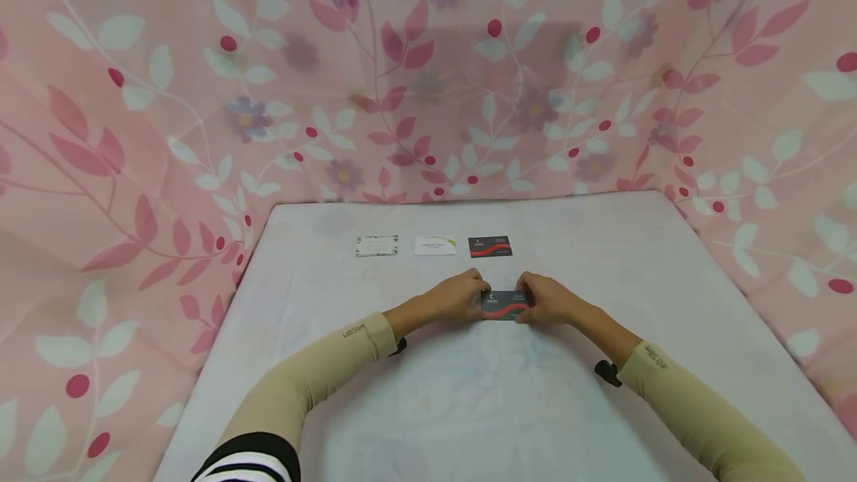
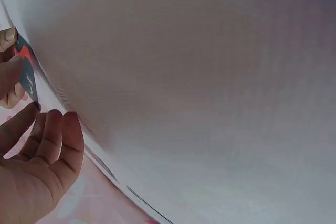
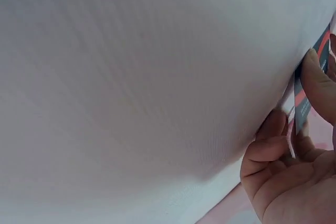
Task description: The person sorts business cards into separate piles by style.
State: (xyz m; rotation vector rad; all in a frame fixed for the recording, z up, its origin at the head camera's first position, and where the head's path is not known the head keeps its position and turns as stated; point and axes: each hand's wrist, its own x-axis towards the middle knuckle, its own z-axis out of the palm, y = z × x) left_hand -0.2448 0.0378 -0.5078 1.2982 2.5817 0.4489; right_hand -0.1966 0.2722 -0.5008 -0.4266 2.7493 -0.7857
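A dark business card point(image 1: 502, 307) with a red wave and pale print is held between both hands, low over the white table point(image 1: 469, 400). My left hand point(image 1: 457, 297) holds its left end; in the left wrist view a fingertip meets the card's corner while the other fingers of the left hand point(image 2: 44, 150) curve beside it. At the opposite end, my right hand point(image 1: 552, 297) pinches the card. The right wrist view shows the right hand's thumb point(image 3: 317, 82) flat against the card's face point(image 3: 301, 106), its other fingers bent below.
Beyond the hands, three cards lie in a row: one white with a leafy border point(image 1: 377, 245), one white with a green-yellow corner point(image 1: 435, 245), and a dark red-waved one point(image 1: 490, 246). Pink floral cloth point(image 1: 428, 95) hangs around the back and sides of the table.
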